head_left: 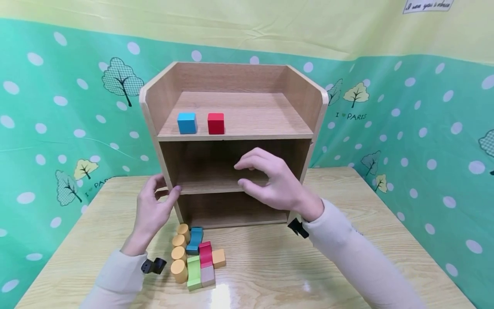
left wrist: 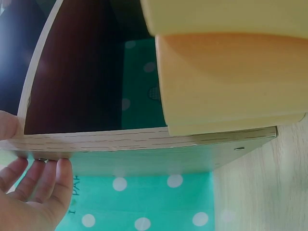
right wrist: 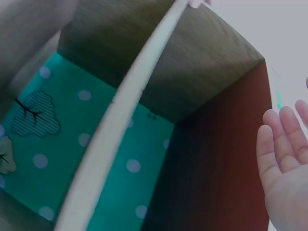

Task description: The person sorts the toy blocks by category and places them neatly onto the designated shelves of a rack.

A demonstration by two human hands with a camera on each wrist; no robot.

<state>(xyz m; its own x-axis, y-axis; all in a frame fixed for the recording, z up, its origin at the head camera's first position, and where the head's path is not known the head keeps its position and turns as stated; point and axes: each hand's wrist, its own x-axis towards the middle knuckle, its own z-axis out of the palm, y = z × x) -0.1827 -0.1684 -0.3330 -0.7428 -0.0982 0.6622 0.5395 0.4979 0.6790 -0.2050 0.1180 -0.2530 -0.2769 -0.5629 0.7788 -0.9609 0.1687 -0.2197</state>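
A wooden shelf unit [head_left: 254,107] stands on the table, with a blue cube [head_left: 187,124] and a red cube [head_left: 216,124] on its top board. My left hand [head_left: 152,212] grips the unit's left side panel [left wrist: 96,141], thumb at the front edge and fingers against the outer face. In front of the middle compartment, my right hand [head_left: 275,180] is raised with fingers loosely bent and nothing in it. The right wrist view shows its fingers [right wrist: 287,144] beside the unit's dark board.
On the table [head_left: 262,266], before the unit's left front, lie several orange cylinders [head_left: 179,253], a blue curved block [head_left: 195,240], a red curved block [head_left: 206,254], a green curved block [head_left: 194,273], an orange cube [head_left: 218,258] and a greyish cube [head_left: 207,275]. A dotted green curtain [head_left: 46,107] hangs behind.
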